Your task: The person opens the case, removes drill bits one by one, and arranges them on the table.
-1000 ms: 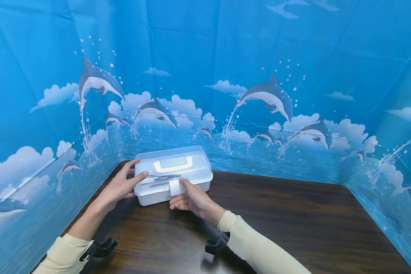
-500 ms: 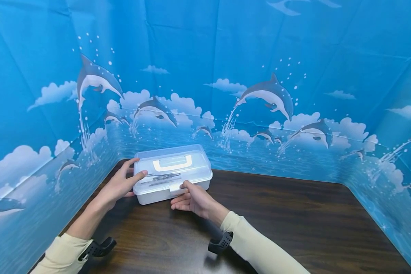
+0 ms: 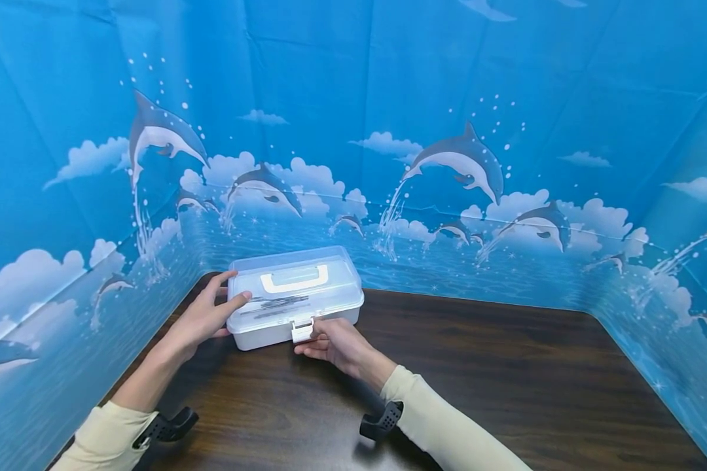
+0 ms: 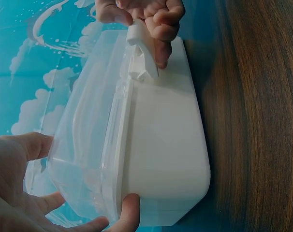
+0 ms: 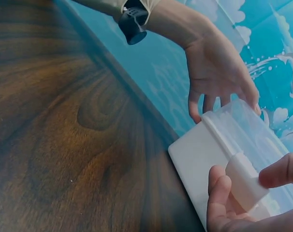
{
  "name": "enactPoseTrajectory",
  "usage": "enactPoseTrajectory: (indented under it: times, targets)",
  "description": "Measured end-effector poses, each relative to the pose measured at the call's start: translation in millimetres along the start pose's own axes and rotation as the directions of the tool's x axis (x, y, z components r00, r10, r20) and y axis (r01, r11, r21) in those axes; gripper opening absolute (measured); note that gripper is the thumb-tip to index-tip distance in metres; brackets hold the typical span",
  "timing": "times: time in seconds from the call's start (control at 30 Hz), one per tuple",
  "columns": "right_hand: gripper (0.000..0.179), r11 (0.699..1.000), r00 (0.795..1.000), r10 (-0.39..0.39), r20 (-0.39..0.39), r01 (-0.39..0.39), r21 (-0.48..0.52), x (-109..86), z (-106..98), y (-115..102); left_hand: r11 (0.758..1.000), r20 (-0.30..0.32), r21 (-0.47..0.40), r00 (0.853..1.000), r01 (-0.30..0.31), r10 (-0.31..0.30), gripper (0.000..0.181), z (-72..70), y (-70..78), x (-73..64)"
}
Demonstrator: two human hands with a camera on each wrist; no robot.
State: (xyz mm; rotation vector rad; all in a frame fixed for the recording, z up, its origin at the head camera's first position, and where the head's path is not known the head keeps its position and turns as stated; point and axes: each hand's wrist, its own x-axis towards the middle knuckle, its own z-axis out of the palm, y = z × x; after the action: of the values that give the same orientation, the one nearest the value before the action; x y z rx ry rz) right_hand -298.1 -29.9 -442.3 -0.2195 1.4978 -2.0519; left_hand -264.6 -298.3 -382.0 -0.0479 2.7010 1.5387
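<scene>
A white plastic storage box [image 3: 265,339] with a clear domed lid [image 3: 336,268] and a white carry handle [image 3: 294,280] sits on the table, lid down. Several thin dark items [image 3: 279,303] show through the lid; their kind is unclear. My left hand [image 3: 203,317] grips the box's left end, thumb on the lid and fingers around the side. At the front, my right hand [image 3: 342,347] pinches the white latch [image 3: 302,331] between thumb and fingers. In the left wrist view the latch [image 4: 145,53] stands out at an angle from the front wall.
The dark wooden table [image 3: 477,379] extends to the right and front of the box. A blue dolphin-print curtain [image 3: 418,196] stands around its back and sides, close behind the box. Black wrist straps [image 3: 383,422] are on both sleeves.
The latch has tipped outward and down from the lid under my right thumb, and a gap shows at its top. My left hand keeps its hold on the box end.
</scene>
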Motion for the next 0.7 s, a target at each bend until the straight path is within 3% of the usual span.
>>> enactPoseTrajectory:
  times: [0.7]
  targets:
    - [0.056,0.984,0.996,-0.082,-0.03,0.076,-0.164,-2.5,-4.5,11.3,1.0,-0.001,-0.003,1.0,-0.006,0.006,0.096,-0.9,-2.0,1.4]
